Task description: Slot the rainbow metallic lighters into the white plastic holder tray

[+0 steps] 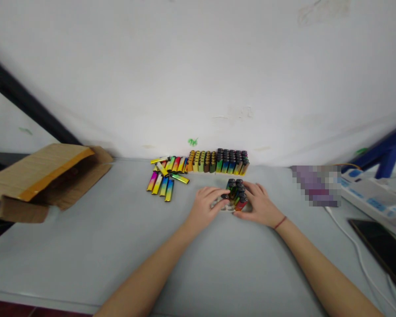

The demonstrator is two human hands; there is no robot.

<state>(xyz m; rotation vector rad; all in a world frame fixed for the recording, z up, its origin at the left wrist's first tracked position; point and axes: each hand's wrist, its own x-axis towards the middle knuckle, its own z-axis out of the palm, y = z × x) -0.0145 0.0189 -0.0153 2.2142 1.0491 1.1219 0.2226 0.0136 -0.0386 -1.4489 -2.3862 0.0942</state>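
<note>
My left hand [207,203] and my right hand [259,204] curl in from either side round a small bundle of upright lighters [237,193] with black tops, standing on the grey table [119,246]. A red string circles my right wrist. Behind the bundle, against the wall, stands a long row of upright lighters [218,161], yellow and brown ones on the left, black-topped ones on the right. To the left of that row, several colourful lighters [165,178] lie flat and loose on the table.
An open cardboard box [46,178] lies on its side at the table's left edge. At the right are a white power strip [372,196] with a cable, a dark phone [383,248] and a blurred-out patch. A white wall rises behind.
</note>
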